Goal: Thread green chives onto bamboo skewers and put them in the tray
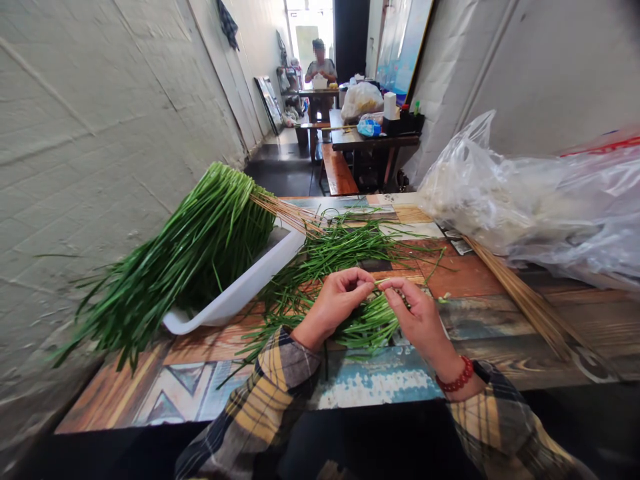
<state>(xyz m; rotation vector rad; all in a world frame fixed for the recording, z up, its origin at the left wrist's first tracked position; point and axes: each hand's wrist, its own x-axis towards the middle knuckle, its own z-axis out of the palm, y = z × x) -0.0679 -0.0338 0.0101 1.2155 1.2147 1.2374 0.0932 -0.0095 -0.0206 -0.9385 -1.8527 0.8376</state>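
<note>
My left hand (343,297) and my right hand (420,319) meet over the middle of the table. Thumb and fingers of each are pinched on the pale ends of garlic chives (381,283). How many stalks they hold is too small to tell. Beneath the hands lie more loose chives (373,323), and a larger loose pile (345,250) spreads just beyond them. To the left, a thick bundle of chives (200,227) rests in a white tray (240,293), its long leaves hanging over the side. Thin bamboo skewers (287,212) stick out from its right end.
At right, bare bamboo skewers (515,293) lie beside a large clear plastic bag (530,207) with pale contents. The patterned wooden table (370,390) ends close to me. A white brick wall (75,167) runs along the left. Farther back, a person (321,67) sits behind another table.
</note>
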